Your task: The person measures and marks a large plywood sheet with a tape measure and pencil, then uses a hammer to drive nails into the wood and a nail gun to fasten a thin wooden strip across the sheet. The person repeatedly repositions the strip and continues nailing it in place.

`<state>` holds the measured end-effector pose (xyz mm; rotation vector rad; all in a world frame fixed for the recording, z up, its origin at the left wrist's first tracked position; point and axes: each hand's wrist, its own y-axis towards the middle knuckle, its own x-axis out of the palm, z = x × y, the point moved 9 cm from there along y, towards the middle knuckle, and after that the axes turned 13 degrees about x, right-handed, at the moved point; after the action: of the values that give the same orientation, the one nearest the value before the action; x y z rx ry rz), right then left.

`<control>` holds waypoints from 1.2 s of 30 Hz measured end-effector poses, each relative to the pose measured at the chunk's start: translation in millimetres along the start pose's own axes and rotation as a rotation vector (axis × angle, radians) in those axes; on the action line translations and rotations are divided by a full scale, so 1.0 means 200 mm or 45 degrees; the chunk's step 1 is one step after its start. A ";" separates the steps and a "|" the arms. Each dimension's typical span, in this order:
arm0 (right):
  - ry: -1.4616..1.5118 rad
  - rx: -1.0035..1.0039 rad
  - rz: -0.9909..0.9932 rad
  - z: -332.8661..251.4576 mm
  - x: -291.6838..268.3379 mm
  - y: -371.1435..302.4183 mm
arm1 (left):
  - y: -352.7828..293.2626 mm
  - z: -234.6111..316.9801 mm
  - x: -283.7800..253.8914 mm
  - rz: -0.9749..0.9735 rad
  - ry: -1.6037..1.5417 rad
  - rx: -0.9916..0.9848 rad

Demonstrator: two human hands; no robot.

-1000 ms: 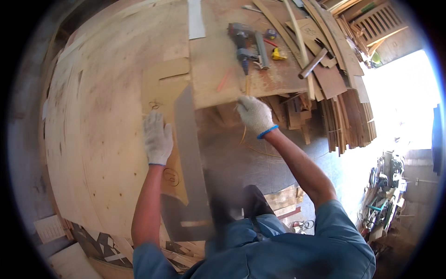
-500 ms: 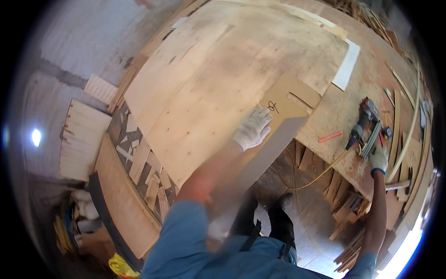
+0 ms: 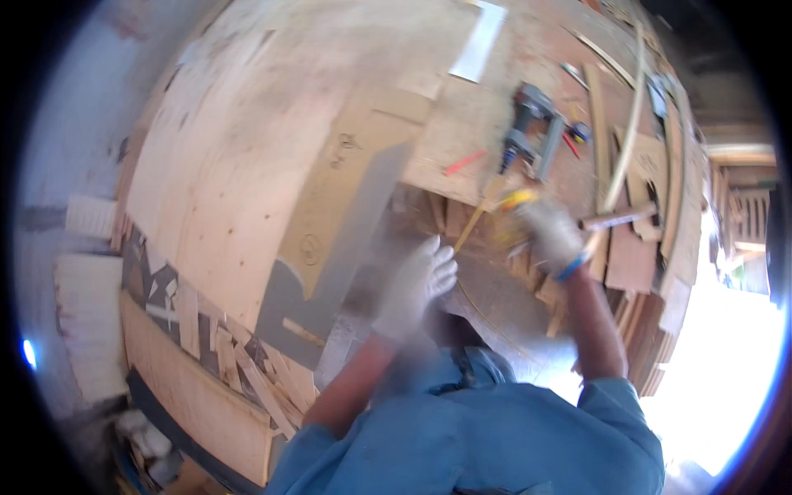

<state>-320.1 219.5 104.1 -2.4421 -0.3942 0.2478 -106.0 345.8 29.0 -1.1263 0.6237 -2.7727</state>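
My left hand point(image 3: 417, 285), in a white glove, is off the boards in front of my body, fingers stretched out and holding nothing. My gloved right hand point(image 3: 549, 235) is closed round a small yellow object point(image 3: 517, 199) beside the workbench edge; motion blur hides its kind. Beyond that hand lies a pneumatic nail gun point(image 3: 532, 124) with a yellow air hose point(image 3: 470, 228). To the left, a brown template board point(image 3: 330, 181) with pen marks rests on a grey panel point(image 3: 363, 214), both on a large plywood sheet point(image 3: 223, 165).
A red pencil-like stick point(image 3: 465, 162) and a small blue-and-black tape measure point(image 3: 581, 132) lie near the nail gun. Long wood strips point(image 3: 600, 148) run along the right side. Wood offcuts point(image 3: 239, 363) fill a gap at the left. A white strip point(image 3: 480, 43) lies at the far edge.
My left hand has lifted off the brown board and come back toward my body. My right hand has moved from beside the nail gun toward me, now with the yellow object. The view has swung right.
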 end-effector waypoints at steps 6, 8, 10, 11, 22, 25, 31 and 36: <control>-0.709 -0.507 -0.164 0.24 0.69 -0.17 | -0.32 -0.31 -0.09 0.232 -0.939 -0.289; -1.016 -0.596 0.055 0.12 0.65 -0.11 | -0.41 -0.23 -0.16 0.279 -0.953 -0.239; -1.064 -0.528 0.331 0.06 0.51 0.14 | -0.44 -0.22 -0.27 0.244 -1.034 -0.164; -1.154 -0.575 0.484 0.07 0.41 0.29 | -0.43 -0.18 -0.26 0.252 -0.928 -0.108; -1.626 -0.837 0.485 0.04 0.49 0.68 | -0.71 0.01 -0.73 0.752 -0.558 0.330; -1.828 -1.019 0.468 0.06 0.51 0.65 | -0.77 0.06 -0.77 0.810 -0.695 0.399; -1.848 -1.079 0.423 0.01 0.58 0.60 | -0.70 0.12 -0.54 0.713 -0.621 0.487; -0.849 -0.513 0.024 0.23 0.83 0.23 | -0.68 -0.10 -0.70 0.592 -0.480 0.202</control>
<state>-166.6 267.6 25.6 -2.6982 -0.7646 1.0959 -9.2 509.3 -20.3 -1.2362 0.5266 -2.1115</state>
